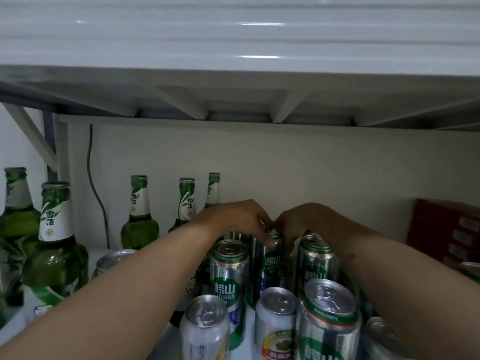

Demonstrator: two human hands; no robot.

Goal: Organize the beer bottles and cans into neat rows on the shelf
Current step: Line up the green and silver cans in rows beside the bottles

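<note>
Both hands reach deep into the shelf (109,249) and meet on one green can (270,258) standing upright in the back of the can cluster. The left hand (241,219) comes in from the left, its fingers curled down over the can's top rim and upper side. The right hand (298,222) comes from the right, with its fingers bent onto the same can's right side; how firmly it holds is hard to tell, since the fingertips are partly hidden.

Taking that held can as the landmark: just left of it and nearer the camera stands a second green can (228,279), upright, top visible. Just right of it stands a third green can (315,258), partly covered by the right forearm. In front of it, closest to the camera, are a white can (205,331), a white-and-red can (276,323) and a large green can (328,320), all upright and packed side by side. Left of it, under the left forearm, a silver can top (114,258) shows.

Further left of the held can, green bottles stand upright: three (140,216) along the back wall and two larger ones (55,242) nearer the shelf's left end. Far right of the can, a red box (444,229) sits against the back wall.
</note>
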